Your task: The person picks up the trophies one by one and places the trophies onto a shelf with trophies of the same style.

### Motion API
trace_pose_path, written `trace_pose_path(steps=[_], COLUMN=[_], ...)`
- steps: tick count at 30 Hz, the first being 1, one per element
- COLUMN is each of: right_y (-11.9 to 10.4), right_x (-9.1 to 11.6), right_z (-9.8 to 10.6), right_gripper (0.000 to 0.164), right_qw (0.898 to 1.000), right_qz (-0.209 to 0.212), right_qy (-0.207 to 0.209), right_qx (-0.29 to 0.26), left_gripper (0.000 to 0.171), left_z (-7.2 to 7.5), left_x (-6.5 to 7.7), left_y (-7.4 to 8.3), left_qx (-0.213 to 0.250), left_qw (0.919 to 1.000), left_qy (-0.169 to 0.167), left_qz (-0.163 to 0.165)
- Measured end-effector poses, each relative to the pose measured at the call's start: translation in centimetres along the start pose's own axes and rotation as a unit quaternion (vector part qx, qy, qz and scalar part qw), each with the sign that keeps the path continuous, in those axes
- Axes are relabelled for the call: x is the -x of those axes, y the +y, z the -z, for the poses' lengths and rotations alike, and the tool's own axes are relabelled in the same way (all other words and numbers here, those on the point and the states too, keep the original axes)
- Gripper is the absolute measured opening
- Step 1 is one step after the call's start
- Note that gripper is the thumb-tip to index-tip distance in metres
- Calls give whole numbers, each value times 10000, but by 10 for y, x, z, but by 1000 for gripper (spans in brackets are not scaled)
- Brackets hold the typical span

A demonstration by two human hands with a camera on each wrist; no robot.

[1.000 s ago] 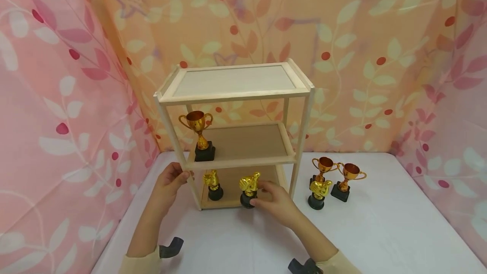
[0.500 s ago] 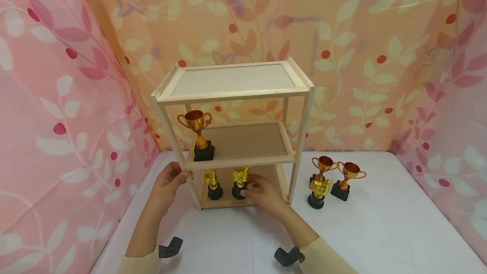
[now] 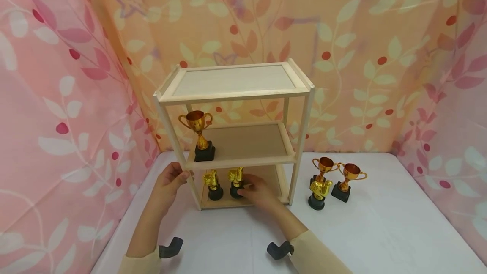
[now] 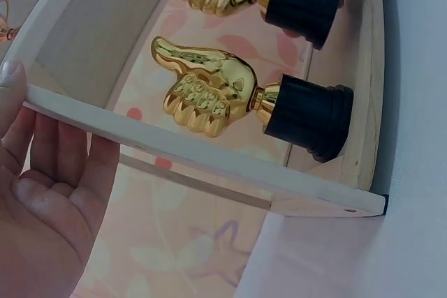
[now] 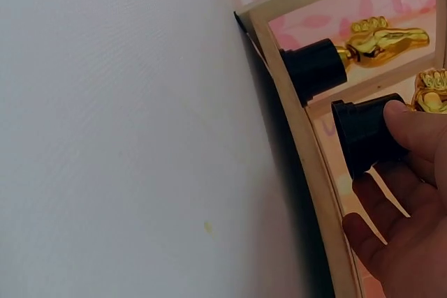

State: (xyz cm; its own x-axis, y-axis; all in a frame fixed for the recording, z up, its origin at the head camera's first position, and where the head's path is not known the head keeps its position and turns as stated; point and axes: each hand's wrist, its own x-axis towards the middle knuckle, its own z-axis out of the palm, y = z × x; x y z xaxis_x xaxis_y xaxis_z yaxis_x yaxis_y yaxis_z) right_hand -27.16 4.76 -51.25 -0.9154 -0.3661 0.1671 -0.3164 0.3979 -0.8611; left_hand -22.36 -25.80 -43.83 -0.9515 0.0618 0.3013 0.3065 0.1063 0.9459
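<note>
My right hand [image 3: 259,191] pinches the black round base of a gold thumbs-up trophy [image 3: 236,176] on the bottom tier of a small wooden shelf [image 3: 243,163]. In the right wrist view, the thumb lies across that black base [image 5: 367,134], with fingers on its other side. A matching thumbs-up trophy [image 4: 209,88] stands just left of it, upright near the shelf's left side. My left hand [image 3: 168,184] grips the shelf's front left post [image 4: 160,148], thumb on one side and fingers behind. One gold cup trophy [image 3: 196,124] stands on the middle tier at the left.
To the shelf's right on the white table [image 3: 380,231] stand another thumbs-up trophy [image 3: 319,193] and two cup trophies, one [image 3: 325,166] behind it and one [image 3: 348,176] to its right. Floral cloth [image 3: 243,20] walls in the back and sides.
My right hand has carried the thumbs-up trophy leftward and inward from the bottom tier's front edge, close to the other one. My left hand has stayed on the post.
</note>
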Motion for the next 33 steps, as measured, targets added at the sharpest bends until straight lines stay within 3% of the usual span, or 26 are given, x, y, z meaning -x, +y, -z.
trace_pose_path(steps=[10, 22, 33], right_y=[12, 15, 19], right_x=[-8, -9, -12], right_z=[-8, -15, -20], right_gripper=[50, 53, 50], right_qw=[9996, 9992, 9984], right_qz=[68, -178, 37], right_qy=[-140, -86, 41], right_qx=[226, 361, 569], left_gripper=[23, 26, 23], left_z=[-1, -2, -1], left_x=[-2, 1, 0], left_y=[-5, -4, -1], left_qx=[-62, -201, -148], left_qw=[10000, 9998, 9999], left_qy=[1, 8, 70], left_qz=[-4, 77, 41])
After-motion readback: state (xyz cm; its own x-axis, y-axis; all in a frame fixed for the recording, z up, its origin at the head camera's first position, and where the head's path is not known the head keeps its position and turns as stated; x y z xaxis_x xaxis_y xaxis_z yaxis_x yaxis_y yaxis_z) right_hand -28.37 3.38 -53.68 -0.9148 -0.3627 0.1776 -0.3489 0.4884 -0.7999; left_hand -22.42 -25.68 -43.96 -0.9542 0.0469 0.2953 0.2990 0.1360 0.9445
